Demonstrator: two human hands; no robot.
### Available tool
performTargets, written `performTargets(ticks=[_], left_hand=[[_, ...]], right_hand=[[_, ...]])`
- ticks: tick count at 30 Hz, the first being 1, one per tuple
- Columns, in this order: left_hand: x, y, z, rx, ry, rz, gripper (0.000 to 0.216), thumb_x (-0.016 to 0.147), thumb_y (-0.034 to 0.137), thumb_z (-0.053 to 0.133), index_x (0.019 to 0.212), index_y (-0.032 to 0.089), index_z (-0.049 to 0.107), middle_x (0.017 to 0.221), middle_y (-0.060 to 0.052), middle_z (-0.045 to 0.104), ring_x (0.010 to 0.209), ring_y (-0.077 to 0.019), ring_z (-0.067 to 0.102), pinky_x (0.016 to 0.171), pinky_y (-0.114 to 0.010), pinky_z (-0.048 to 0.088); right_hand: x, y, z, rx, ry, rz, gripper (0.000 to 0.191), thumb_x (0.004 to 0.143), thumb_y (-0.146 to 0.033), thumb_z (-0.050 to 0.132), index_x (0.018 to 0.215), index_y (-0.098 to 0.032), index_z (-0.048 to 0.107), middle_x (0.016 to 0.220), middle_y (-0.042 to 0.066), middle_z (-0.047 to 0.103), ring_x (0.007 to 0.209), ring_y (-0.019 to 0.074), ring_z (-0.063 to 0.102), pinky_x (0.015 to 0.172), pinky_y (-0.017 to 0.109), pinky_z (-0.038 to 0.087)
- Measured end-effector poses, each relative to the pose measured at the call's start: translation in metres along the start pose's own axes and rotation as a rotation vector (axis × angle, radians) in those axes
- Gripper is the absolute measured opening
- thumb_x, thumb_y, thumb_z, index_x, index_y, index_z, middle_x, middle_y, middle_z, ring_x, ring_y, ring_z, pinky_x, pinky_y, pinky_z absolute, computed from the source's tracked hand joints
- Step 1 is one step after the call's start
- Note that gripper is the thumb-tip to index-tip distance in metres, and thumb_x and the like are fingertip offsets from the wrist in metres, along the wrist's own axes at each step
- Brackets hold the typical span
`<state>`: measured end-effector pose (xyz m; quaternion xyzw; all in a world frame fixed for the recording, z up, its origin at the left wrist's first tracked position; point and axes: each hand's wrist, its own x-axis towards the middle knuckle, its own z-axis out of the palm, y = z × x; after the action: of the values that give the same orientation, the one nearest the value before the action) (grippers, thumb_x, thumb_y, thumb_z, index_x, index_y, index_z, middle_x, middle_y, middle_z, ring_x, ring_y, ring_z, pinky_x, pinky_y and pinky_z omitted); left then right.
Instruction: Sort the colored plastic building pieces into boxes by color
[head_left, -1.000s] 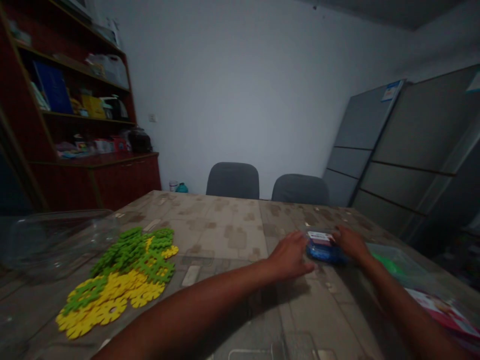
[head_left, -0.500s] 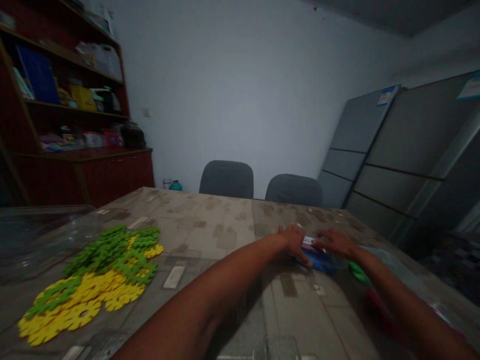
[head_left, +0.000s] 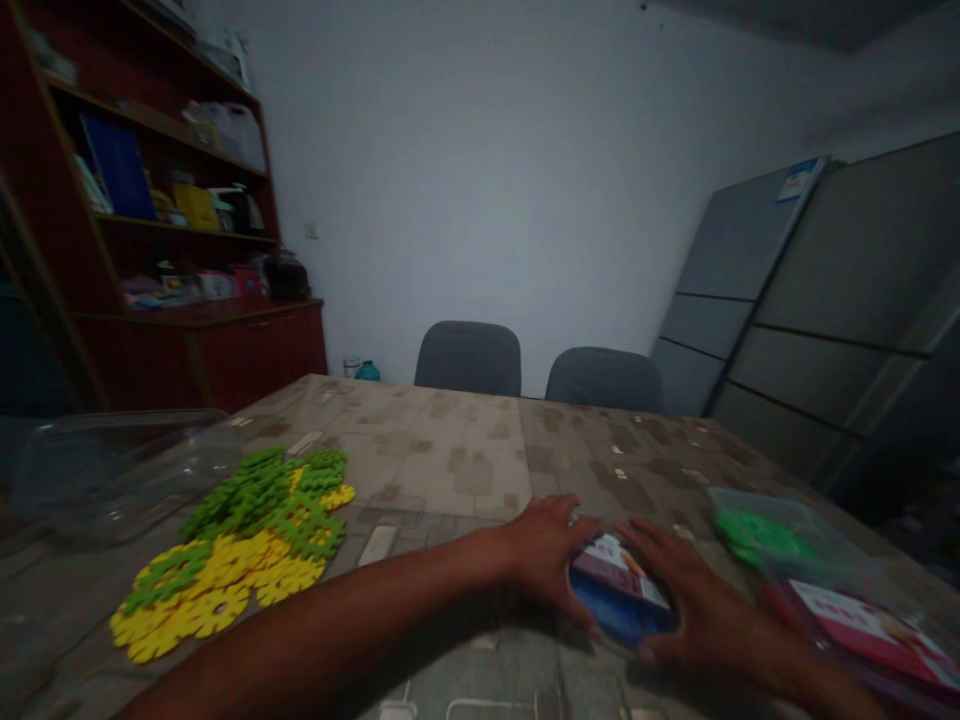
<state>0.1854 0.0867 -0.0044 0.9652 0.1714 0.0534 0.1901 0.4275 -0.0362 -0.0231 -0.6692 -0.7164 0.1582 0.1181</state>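
Between my two hands is a clear plastic box (head_left: 626, 605) with blue contents and a printed label on top. My left hand (head_left: 547, 555) is curved round its left side, thumb near the front edge. On its right side my right hand (head_left: 686, 580) grips it, fingers at the back and thumb at the front. The box is over the table near its right-hand part; whether it rests on the cloth I cannot tell.
Green and yellow notched plastic pieces (head_left: 240, 550) lie piled on the left of the table (head_left: 442, 440), beside clear plastic containers (head_left: 120, 480). On the right stand a box with green pieces (head_left: 765, 535) and a red box with a pink label (head_left: 870, 630). Two grey chairs (head_left: 469, 355) stand behind.
Both hands have come nearer to me with the blue box, and its label now shows more fully. The view has turned slightly left, and the boxes on the right are now less covered.
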Motion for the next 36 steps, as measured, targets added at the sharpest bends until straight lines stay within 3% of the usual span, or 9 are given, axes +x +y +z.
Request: performTargets(ticks=[5, 10, 19, 22, 24, 27, 30, 33, 36], left_hand=[[-0.096, 0.013, -0.001, -0.124, 0.075, -0.093, 0.115, 0.06, 0.062, 0.091, 0.157, 0.024, 0.042, 0.167, -0.024, 0.025, 0.15, -0.0518, 0.024, 0.116, -0.067, 0.031], [-0.204, 0.02, -0.023, -0.088, 0.096, -0.366, 0.119, 0.062, 0.057, 0.091, 0.162, 0.031, 0.032, 0.171, -0.018, 0.013, 0.152, -0.0514, 0.018, 0.118, -0.069, 0.028], [-0.381, 0.011, -0.018, -0.086, 0.198, -0.802, 0.119, 0.064, 0.047, 0.093, 0.161, 0.045, 0.025, 0.172, -0.005, 0.011, 0.154, -0.0487, 0.013, 0.121, -0.068, 0.018], [-0.405, 0.013, -0.017, -0.238, 0.203, -0.845, 0.126, 0.057, 0.048, 0.096, 0.161, 0.044, 0.024, 0.172, -0.004, 0.012, 0.154, -0.0486, 0.015, 0.122, -0.067, 0.016], [-0.411, 0.01, -0.017, -0.36, 0.291, -0.848, 0.11, 0.069, 0.055, 0.088, 0.161, 0.043, 0.029, 0.171, -0.004, 0.019, 0.153, -0.0461, 0.022, 0.122, -0.064, 0.02], [-0.413, -0.003, -0.014, -0.404, 0.553, -0.917, 0.067, 0.093, 0.056, 0.062, 0.155, 0.036, 0.046, 0.163, -0.007, 0.041, 0.148, -0.0411, 0.037, 0.121, -0.06, 0.027], [-0.409, -0.016, -0.01, -0.335, 0.703, -0.953, 0.048, 0.094, 0.049, 0.062, 0.138, 0.029, 0.066, 0.143, -0.012, 0.063, 0.132, -0.0395, 0.054, 0.116, -0.056, 0.036], [-0.405, -0.022, -0.012, -0.343, 0.691, -0.92, 0.032, 0.091, 0.038, 0.064, 0.119, 0.026, 0.074, 0.118, -0.01, 0.073, 0.109, -0.0333, 0.065, 0.097, -0.045, 0.049], [-0.402, -0.024, -0.016, -0.393, 0.635, -0.908, 0.02, 0.088, 0.031, 0.063, 0.103, 0.022, 0.073, 0.097, -0.006, 0.073, 0.089, -0.0264, 0.065, 0.078, -0.034, 0.048]], right_hand=[[-0.014, -0.062, 0.022, 0.021, -0.035, -0.185, 0.099, 0.066, -0.058, 0.085, 0.155, -0.032, 0.048, 0.166, 0.016, 0.033, 0.15, 0.0455, 0.03, 0.117, 0.064, 0.033], [0.002, -0.15, 0.029, 0.062, -0.033, -0.425, 0.102, 0.067, -0.048, 0.09, 0.157, -0.034, 0.043, 0.167, 0.015, 0.031, 0.151, 0.0442, 0.028, 0.118, 0.061, 0.034], [0.063, -0.311, 0.088, 0.201, -0.415, -0.566, 0.139, 0.045, -0.048, 0.102, 0.162, -0.026, 0.031, 0.17, 0.022, 0.019, 0.154, 0.0488, 0.015, 0.12, 0.066, 0.023], [0.07, -0.327, 0.102, 0.211, -0.511, -0.583, 0.142, 0.042, -0.046, 0.103, 0.163, -0.026, 0.03, 0.17, 0.023, 0.017, 0.153, 0.0523, 0.014, 0.118, 0.071, 0.022], [0.074, -0.326, 0.106, 0.269, -0.529, -0.58, 0.13, 0.053, -0.045, 0.099, 0.162, -0.027, 0.032, 0.17, 0.021, 0.02, 0.153, 0.05, 0.016, 0.119, 0.07, 0.022], [0.083, -0.319, 0.108, 0.408, -0.407, -0.496, 0.081, 0.083, -0.04, 0.079, 0.156, -0.023, 0.045, 0.161, 0.018, 0.043, 0.146, 0.0404, 0.038, 0.119, 0.06, 0.03], [0.098, -0.322, 0.113, 0.466, -0.289, -0.511, 0.032, 0.099, -0.028, 0.05, 0.12, -0.015, 0.072, 0.123, 0.016, 0.071, 0.117, 0.0305, 0.064, 0.103, 0.047, 0.046], [0.112, -0.333, 0.122, 0.439, -0.279, -0.586, 0.034, 0.1, -0.022, 0.041, 0.084, -0.016, 0.071, 0.089, 0.01, 0.071, 0.089, 0.0249, 0.066, 0.082, 0.037, 0.047], [0.121, -0.343, 0.128, 0.429, -0.28, -0.581, 0.029, 0.096, -0.018, 0.047, 0.073, -0.017, 0.064, 0.081, 0.007, 0.066, 0.082, 0.0225, 0.061, 0.075, 0.033, 0.041]])
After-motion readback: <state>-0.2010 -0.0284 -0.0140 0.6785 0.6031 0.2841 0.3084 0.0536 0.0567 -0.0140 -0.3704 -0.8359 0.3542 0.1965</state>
